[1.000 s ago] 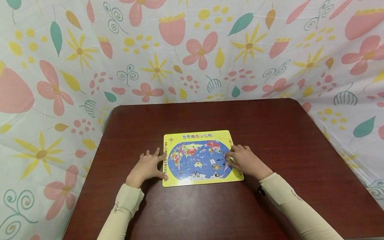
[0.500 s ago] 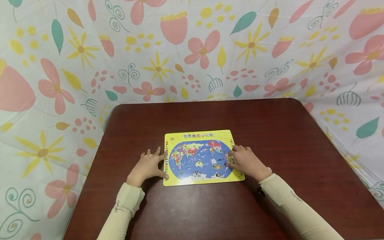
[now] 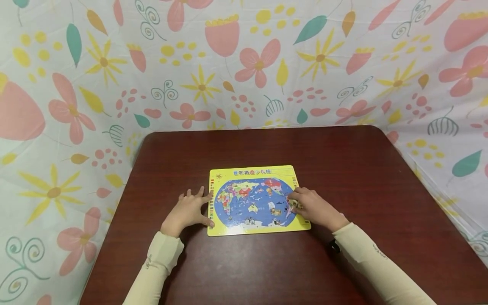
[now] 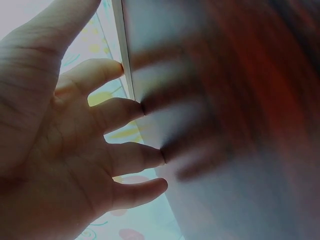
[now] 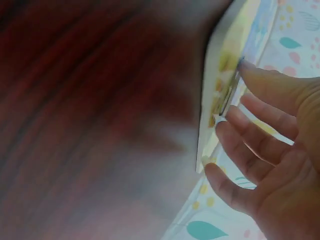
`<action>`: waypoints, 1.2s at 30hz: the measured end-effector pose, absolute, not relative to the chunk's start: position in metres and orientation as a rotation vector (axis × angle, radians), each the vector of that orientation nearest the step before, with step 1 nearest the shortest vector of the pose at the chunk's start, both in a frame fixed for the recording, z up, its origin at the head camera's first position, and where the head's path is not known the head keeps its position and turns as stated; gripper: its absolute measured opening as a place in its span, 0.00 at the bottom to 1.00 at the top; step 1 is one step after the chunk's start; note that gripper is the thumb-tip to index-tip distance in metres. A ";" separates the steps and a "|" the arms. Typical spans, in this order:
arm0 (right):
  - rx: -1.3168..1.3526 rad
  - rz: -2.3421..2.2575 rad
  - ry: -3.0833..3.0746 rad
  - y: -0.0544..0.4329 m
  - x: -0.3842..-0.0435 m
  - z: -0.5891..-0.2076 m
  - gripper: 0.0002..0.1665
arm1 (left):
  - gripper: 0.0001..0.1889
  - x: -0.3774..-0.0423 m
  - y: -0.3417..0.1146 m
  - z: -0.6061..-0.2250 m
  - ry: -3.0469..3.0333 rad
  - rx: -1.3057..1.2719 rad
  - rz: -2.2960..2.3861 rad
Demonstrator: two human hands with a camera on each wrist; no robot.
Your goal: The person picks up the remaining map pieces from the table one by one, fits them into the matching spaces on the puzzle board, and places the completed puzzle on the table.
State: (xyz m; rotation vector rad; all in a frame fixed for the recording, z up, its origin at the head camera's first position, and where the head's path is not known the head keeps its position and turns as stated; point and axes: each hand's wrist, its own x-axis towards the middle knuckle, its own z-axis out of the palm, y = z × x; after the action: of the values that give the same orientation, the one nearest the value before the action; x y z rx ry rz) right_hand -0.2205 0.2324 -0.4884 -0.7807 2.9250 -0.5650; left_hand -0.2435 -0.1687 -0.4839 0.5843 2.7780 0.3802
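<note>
A yellow-bordered world map puzzle board (image 3: 228,231) with a blue map lies flat on the table. My left hand (image 3: 187,214) rests at its left edge with fingers spread, the thumb on the lower left corner and the index fingertip on the border. Over the right side of the map is my right hand (image 3: 315,206). Its thumb and fingers pinch a small puzzle piece (image 3: 294,203) with a greenish picture. In the right wrist view the thin edge of the piece (image 5: 228,97) shows between thumb and fingertips, close over the board; the fingers partly hide it in the head view.
The dark red-brown table (image 3: 244,271) has rounded far corners. A white curtain (image 3: 244,106) printed with flowers and leaves hangs behind it and along both sides. A dark band (image 3: 334,245) shows at the right cuff.
My right hand has shifted down very slightly, still at the same piece on the board's right side. My left hand stays at the left edge.
</note>
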 end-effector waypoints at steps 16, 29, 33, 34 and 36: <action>-0.692 -0.621 2.970 0.231 -0.226 -0.489 0.18 | 0.55 -0.243 -0.169 -0.485 2.772 0.590 0.399; -0.646 -0.637 2.987 0.223 -0.226 -0.490 0.11 | 0.55 -0.245 -0.170 -0.485 2.772 0.614 0.389; -0.594 -0.610 3.038 0.217 -0.225 -0.493 0.16 | 0.55 -0.245 -0.170 -0.485 2.774 0.612 0.385; -0.586 -0.610 3.045 0.216 -0.225 -0.493 0.17 | 0.55 -0.245 -0.170 -0.484 2.773 0.607 0.384; -0.578 -0.599 3.055 0.214 -0.224 -0.492 0.17 | 0.55 -0.244 -0.170 -0.484 2.770 0.601 0.382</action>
State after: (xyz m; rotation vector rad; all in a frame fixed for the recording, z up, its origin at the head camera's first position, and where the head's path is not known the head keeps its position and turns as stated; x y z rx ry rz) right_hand -0.2244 0.2136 -0.4917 -0.5779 3.0548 -0.5989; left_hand -0.2443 -0.1698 -0.4844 0.6010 2.7699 0.3820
